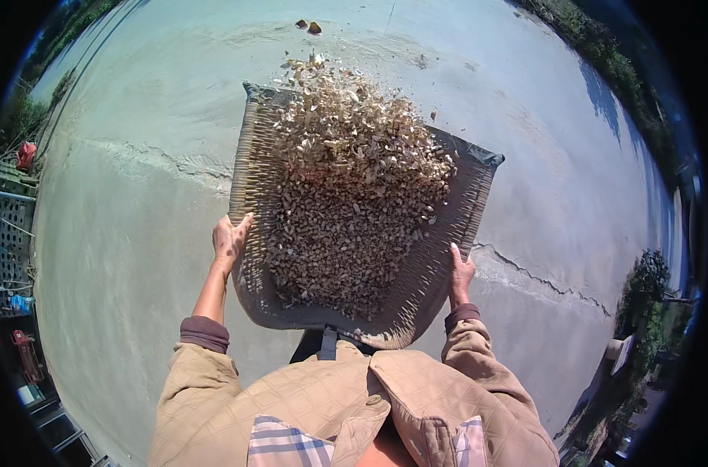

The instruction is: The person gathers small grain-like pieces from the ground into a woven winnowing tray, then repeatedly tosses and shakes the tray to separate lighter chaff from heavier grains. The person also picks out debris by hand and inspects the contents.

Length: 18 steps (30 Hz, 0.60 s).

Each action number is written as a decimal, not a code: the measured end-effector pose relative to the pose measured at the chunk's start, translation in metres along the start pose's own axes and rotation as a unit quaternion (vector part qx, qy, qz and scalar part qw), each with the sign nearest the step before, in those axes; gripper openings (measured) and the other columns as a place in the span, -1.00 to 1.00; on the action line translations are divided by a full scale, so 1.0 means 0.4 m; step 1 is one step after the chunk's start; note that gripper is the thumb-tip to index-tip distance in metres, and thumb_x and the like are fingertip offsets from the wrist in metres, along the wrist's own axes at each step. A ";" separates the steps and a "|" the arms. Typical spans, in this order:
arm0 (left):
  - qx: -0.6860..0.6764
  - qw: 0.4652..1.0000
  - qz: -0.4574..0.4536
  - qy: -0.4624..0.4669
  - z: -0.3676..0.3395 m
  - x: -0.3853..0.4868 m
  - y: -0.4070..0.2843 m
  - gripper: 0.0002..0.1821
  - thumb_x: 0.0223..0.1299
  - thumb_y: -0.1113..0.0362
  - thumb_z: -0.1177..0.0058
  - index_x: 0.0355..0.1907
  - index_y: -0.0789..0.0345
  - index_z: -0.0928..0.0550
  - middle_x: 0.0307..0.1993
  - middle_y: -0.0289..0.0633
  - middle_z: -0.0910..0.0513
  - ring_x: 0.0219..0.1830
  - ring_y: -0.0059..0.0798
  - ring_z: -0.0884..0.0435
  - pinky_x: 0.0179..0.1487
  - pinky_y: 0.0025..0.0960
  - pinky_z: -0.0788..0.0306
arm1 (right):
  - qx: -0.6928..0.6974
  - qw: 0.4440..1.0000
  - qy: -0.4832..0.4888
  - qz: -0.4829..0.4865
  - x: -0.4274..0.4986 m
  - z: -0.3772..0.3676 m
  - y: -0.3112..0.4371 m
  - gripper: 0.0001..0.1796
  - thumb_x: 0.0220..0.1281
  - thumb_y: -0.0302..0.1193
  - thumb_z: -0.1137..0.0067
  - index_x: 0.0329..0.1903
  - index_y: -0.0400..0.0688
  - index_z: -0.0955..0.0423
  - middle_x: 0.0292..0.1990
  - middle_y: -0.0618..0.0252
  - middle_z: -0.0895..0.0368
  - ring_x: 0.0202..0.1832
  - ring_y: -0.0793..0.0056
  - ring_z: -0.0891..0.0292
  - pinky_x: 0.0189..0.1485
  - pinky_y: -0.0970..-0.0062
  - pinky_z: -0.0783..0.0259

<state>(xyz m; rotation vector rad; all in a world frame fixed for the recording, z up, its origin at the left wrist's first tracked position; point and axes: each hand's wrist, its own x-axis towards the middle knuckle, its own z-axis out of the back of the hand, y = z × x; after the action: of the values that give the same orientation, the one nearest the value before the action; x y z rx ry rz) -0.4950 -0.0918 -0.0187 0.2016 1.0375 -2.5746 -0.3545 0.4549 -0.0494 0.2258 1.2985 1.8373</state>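
A woven winnowing basket [249, 157] with a flat open front lies across both hands before my body. My left hand [230, 238] grips its left rim, thumb on top; my right hand [461, 269] grips the right rim the same way. The fingers under the basket are hidden. Small brown pieces, perhaps nuts or seeds, cover the middle [336, 251]. Toward the front edge lies a heap of paler husks and shell bits [354, 125], some of them apparently in the air past the edge. Dark cloth-like binding [487, 156] wraps the front corners.
Cracked concrete ground [126, 245] spreads around the basket. Two dark brown pieces [314, 28] are beyond its front edge. Perforated crates [12, 233] and a red object [27, 356] stand at the far left. Bushes [646, 292] line the right side.
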 end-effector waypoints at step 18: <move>-0.151 0.987 0.033 0.034 -0.087 0.010 0.218 -0.53 0.17 -0.02 -0.31 -0.29 0.45 -0.70 -0.45 -0.25 -0.70 -0.43 -0.61 -0.60 -0.34 -0.41 -0.44 | 0.025 0.986 0.008 0.163 -0.143 -0.008 0.025 -0.66 0.36 -0.18 -0.24 -0.23 -0.26 -0.62 -0.42 0.46 -0.63 -0.40 0.67 -0.46 -0.31 0.55 -0.39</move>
<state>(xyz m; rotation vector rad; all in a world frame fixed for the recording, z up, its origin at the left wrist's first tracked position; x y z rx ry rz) -0.4660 -0.1270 -0.1009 0.2432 1.4028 -2.3287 -0.3262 0.4107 -0.0247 0.4745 1.3830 2.0838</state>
